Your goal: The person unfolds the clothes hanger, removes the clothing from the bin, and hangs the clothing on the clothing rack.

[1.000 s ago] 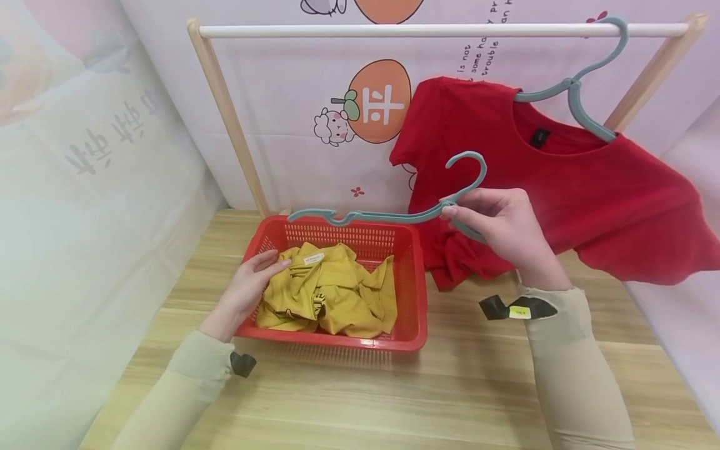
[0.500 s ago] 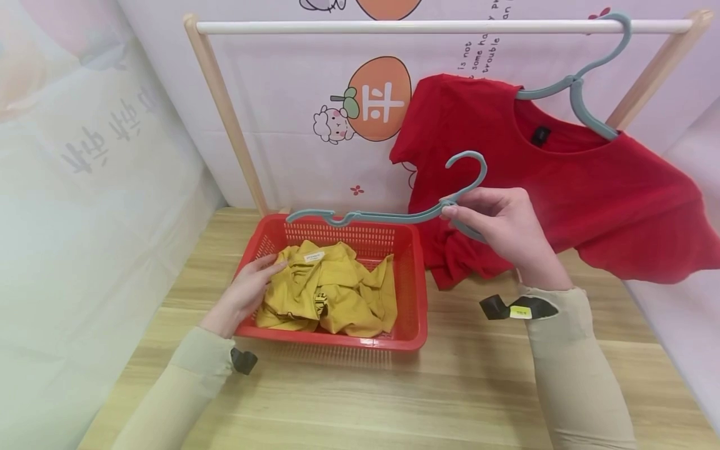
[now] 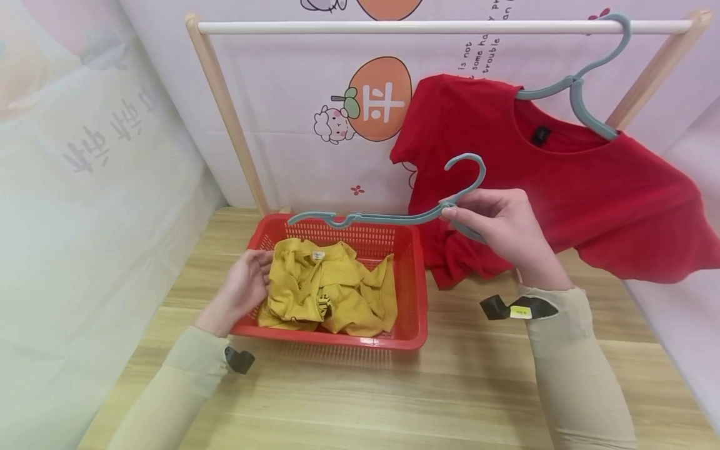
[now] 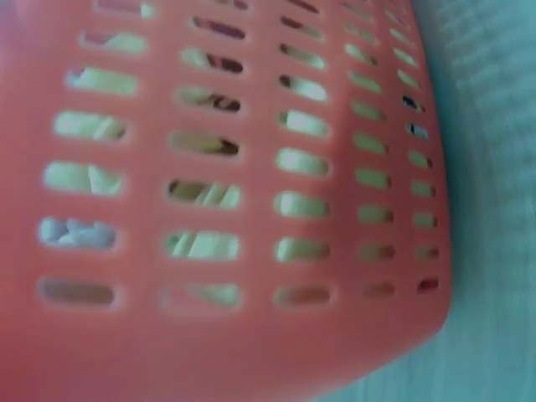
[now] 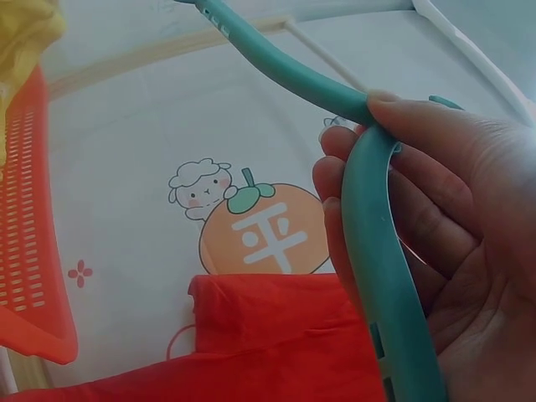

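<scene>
Over the back of the red basket (image 3: 419, 294), my right hand (image 3: 500, 222) pinches a blue-green folding clothes hanger (image 3: 394, 219) at its centre joint, just below the hook. In the right wrist view the hanger (image 5: 368, 226) lies between thumb and fingers, which curl round it. A crumpled yellow T-shirt (image 3: 337, 290) with a white neck label and dark print lies in the basket. At the basket's left side, my left hand (image 3: 244, 284) has its fingers beside the shirt's left edge; whether they touch it is unclear. The left wrist view shows mainly the basket's slotted wall (image 4: 251, 327).
A clothes rack with a white rail (image 3: 394, 27) and wooden posts stands at the back. On its right, a red T-shirt (image 3: 562, 187) hangs from a second blue-green hanger (image 3: 599, 56), its lower part reaching the wooden table (image 3: 349, 400). Printed white sheeting surrounds the table.
My left hand has drawn back slightly left from on top of the yellow T-shirt to its edge. The shirt's neck has shifted and its label turned. My right hand and hanger stay nearly still.
</scene>
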A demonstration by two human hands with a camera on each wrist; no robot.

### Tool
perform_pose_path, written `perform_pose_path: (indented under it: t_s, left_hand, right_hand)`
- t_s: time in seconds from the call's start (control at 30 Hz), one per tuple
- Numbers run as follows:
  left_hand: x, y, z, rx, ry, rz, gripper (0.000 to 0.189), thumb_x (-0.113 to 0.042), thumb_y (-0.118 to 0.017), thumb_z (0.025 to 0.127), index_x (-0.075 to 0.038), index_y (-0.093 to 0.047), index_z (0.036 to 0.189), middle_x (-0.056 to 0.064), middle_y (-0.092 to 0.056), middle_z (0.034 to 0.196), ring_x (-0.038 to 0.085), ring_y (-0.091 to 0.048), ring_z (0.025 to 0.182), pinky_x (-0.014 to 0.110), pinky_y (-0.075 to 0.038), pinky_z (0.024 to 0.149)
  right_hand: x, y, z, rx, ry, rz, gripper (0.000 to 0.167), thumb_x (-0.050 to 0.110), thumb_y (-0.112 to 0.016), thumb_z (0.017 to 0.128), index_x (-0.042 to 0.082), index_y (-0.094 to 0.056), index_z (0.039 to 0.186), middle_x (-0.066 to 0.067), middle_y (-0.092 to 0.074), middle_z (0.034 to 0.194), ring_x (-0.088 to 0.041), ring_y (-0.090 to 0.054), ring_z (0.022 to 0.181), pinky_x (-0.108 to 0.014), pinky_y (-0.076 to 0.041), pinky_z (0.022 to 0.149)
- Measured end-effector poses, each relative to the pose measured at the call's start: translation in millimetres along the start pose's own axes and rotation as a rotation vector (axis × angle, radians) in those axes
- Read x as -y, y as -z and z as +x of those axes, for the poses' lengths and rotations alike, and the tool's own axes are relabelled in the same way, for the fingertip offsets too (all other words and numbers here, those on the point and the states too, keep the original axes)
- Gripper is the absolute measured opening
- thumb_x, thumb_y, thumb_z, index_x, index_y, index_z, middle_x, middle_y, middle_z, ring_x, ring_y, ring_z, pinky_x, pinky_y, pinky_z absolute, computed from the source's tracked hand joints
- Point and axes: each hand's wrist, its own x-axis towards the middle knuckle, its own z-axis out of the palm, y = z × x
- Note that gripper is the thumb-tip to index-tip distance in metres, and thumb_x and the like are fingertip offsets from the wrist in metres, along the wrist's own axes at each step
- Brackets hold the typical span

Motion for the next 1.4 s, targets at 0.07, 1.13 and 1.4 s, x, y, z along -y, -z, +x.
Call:
perform_pose_path:
  t_s: [0.07,1.13,1.4]
  left_hand:
    - [1.6,1.1,0.5,0.021,-0.01,0.1,0.036,-0.011,-0.026,0.109,0.004,-0.043,0.137,0.008,-0.055,0.122,0.012,-0.057,0.102,0.026,-0.049,0.087]
    - [-34.9,-23.5,-11.5,-0.003,-0.372,0.621,0.014,-0.014,-0.066,0.101,-0.003,-0.061,0.108,0.005,-0.071,0.098,0.019,-0.065,0.085,0.028,-0.056,0.072]
    - [-71.8,-40.6,-28.1,0.164,-0.495,0.345,0.008,-0.004,-0.051,0.107,-0.006,-0.053,0.114,0.008,-0.073,0.096,0.016,-0.07,0.083,0.027,-0.059,0.07]
  right_hand:
    - [-1,0,0.2,-0.001,0.006,-0.009,0.027,0.027,-0.079,0.092,0.01,-0.078,0.113,-0.013,-0.075,0.096,-0.026,-0.074,0.082,-0.031,-0.061,0.074]
    - [-5,6,-4.0,-0.008,-0.011,0.042,0.029,0.024,-0.079,0.092,0.008,-0.076,0.116,-0.011,-0.076,0.098,-0.027,-0.074,0.087,-0.03,-0.06,0.079]
    - [-2,21,-6.7,-0.051,0.017,0.129,0.025,0.012,-0.077,0.093,-0.003,-0.075,0.114,-0.012,-0.075,0.096,-0.023,-0.074,0.084,-0.025,-0.059,0.078]
